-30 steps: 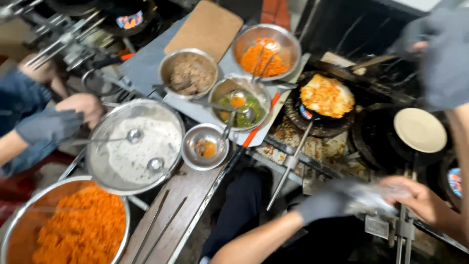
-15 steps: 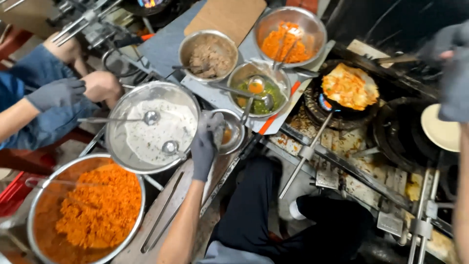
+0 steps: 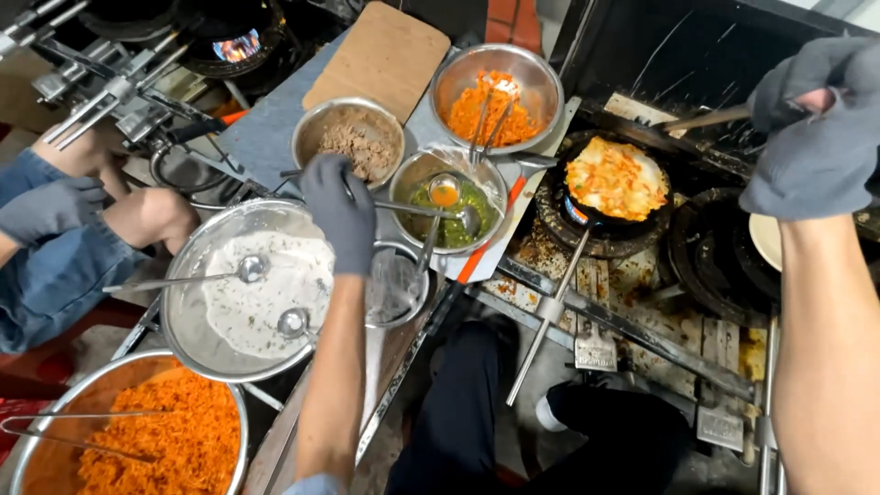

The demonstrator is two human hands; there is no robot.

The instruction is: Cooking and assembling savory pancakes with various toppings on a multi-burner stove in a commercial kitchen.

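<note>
Stove counter w/ steel bowls — gloved left hand (image 3: 337, 209) spread open over brown-mince bowl (image 3: 349, 140), right hand (image 3: 816, 128) clamped on wooden handle (image 3: 710, 118).

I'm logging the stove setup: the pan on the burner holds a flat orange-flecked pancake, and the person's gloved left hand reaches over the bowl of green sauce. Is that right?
Not quite. In the head view the left hand reaches over the wide bowl of white batter, toward the bowl of brown mince, not over the green sauce bowl. The pan does hold a flat orange-flecked pancake.
</note>
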